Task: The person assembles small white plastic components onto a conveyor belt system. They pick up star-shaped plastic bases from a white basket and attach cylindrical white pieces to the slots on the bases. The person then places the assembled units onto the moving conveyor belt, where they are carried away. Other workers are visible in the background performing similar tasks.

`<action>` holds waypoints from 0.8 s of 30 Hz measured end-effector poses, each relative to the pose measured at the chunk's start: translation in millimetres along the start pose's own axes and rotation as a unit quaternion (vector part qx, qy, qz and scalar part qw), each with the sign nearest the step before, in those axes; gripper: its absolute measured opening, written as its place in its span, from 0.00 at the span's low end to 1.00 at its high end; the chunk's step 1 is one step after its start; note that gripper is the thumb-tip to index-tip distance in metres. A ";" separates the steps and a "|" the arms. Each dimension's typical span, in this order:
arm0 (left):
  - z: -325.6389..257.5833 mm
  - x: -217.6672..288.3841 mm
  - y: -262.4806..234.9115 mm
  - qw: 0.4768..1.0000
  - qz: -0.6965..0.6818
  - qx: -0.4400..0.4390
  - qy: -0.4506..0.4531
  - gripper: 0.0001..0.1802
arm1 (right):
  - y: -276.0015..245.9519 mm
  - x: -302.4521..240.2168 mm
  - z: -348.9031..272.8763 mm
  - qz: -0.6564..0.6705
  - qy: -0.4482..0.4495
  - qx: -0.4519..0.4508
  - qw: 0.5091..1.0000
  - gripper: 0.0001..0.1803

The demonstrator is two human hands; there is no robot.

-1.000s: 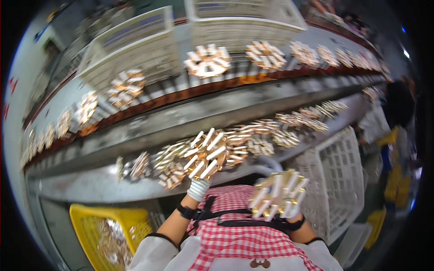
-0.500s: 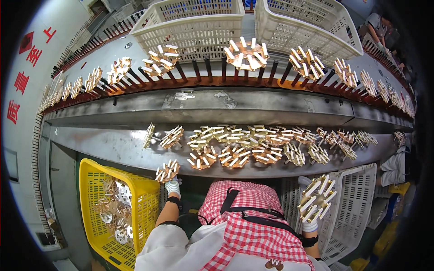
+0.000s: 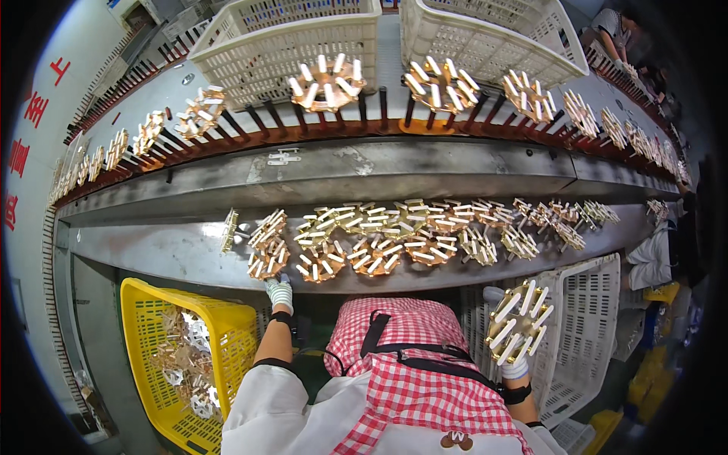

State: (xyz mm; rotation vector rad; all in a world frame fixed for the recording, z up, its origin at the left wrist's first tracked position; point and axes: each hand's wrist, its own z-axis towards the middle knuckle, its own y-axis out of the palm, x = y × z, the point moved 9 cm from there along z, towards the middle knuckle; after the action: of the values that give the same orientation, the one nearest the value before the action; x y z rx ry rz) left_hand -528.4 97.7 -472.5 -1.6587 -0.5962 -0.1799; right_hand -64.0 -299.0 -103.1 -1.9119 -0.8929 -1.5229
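My left hand, in a striped glove, reaches to the front edge of the metal bench. It grips the underside of a copper-coloured ring with white bars; the ring hides most of the fingers. This ring is beside the left end of the front row of similar rings on the bench. Out to the right, my right hand holds up another ring with white bars, tilted, above a pale crate. Only the glove cuff shows there, the fingers being behind the ring.
Black upright posts carry more rings along a rail beyond the bench. Two white crates stand behind it. A yellow crate with metal parts is at my left, a pale crate at my right. Another person is at far right.
My left hand has brought its ring forward to the bench, against the front row. My right hand still holds its ring. The rings on the posts have shifted left past the crates.
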 end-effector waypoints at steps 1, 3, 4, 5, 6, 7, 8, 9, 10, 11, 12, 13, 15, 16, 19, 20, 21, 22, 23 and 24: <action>-14.1 8.3 -16.7 1.000 -0.025 0.012 0.009 0.34 | 8.9 -13.6 2.8 0.024 0.006 0.007 1.000 0.45; -23.0 5.5 -17.5 0.998 -0.056 -0.037 0.020 0.33 | 28.6 -34.5 4.1 -0.296 0.002 -0.017 0.955 0.45; -24.7 5.3 -10.6 0.996 -0.057 -0.057 0.037 0.33 | 35.7 -37.7 0.8 -0.611 -0.021 -0.039 0.791 0.46; -24.5 3.7 -7.9 0.994 -0.050 -0.075 0.054 0.33 | 39.7 -41.3 -0.1 -0.811 -0.001 -0.048 0.583 0.46; -24.6 -2.3 -1.4 0.992 -0.068 -0.074 0.073 0.33 | 42.0 -39.1 -1.9 -0.946 0.006 -0.065 0.319 0.46; -23.9 -9.5 1.3 0.990 -0.086 -0.060 0.092 0.32 | 43.7 -45.9 0.9 -0.928 0.036 -0.070 0.365 0.46; -28.8 -16.5 0.7 0.986 -0.127 -0.073 0.075 0.31 | 45.8 -48.6 1.0 -0.922 0.044 -0.061 0.379 0.46; -37.5 -24.4 -3.0 0.976 -0.199 -0.081 0.038 0.29 | 47.4 -50.1 0.4 -0.917 0.052 -0.052 0.392 0.46; -47.8 -34.4 -8.3 0.959 -0.272 -0.081 -0.001 0.28 | 45.5 -48.0 -0.4 -0.927 0.040 -0.029 0.373 0.46; -68.7 -42.8 -16.1 0.947 -0.309 -0.079 -0.032 0.27 | 44.6 -50.2 -3.5 -0.952 0.036 -0.019 0.302 0.45; -90.2 -47.1 -31.7 0.935 -0.344 -0.067 -0.054 0.26 | 45.8 -57.7 -5.1 -0.970 0.037 -0.009 0.238 0.45; -109.2 -46.7 -36.6 0.922 -0.374 -0.070 -0.071 0.26 | 51.0 -63.0 -13.2 -0.992 0.028 -0.010 0.120 0.45; -156.2 -65.4 -33.0 0.900 -0.415 -0.088 -0.103 0.20 | 61.0 -69.1 -24.9 -0.992 0.022 -0.014 -0.121 0.45; -189.3 -64.4 -30.8 0.889 -0.426 -0.123 -0.117 0.18 | 64.0 -69.5 -29.1 -0.969 0.024 -0.018 -0.245 0.44; -286.7 -58.8 9.9 0.828 -0.472 -0.276 -0.126 0.14 | 57.8 -82.1 -34.8 -0.939 0.054 -0.086 -0.328 0.27; -322.4 -24.8 3.9 0.830 -0.448 -0.321 -0.084 0.15 | 58.2 -102.1 -40.3 -0.977 0.064 -0.036 -0.201 0.27; -362.1 17.4 -12.5 0.830 -0.422 -0.363 -0.042 0.17 | 56.2 -114.8 -51.1 -0.990 0.083 0.002 -0.118 0.27; -393.7 49.6 -20.2 0.833 -0.394 -0.384 0.057 0.19 | 53.2 -124.1 -63.1 -0.994 0.098 0.043 -0.038 0.27; -425.6 77.2 -25.1 0.826 -0.364 -0.401 0.155 0.21 | 59.3 -127.4 -76.3 -0.990 0.098 0.027 -0.097 0.27; -460.2 97.1 -20.4 0.800 -0.347 -0.446 0.200 0.22 | 63.0 -130.4 -87.5 -0.987 0.103 0.022 -0.119 0.27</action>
State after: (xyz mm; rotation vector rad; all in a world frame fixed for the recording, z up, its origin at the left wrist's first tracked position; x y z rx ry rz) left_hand -356.1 -315.0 -325.4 -2.1053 -0.8313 -1.5156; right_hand -88.9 -426.8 -211.1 -1.1281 1.5334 0.6223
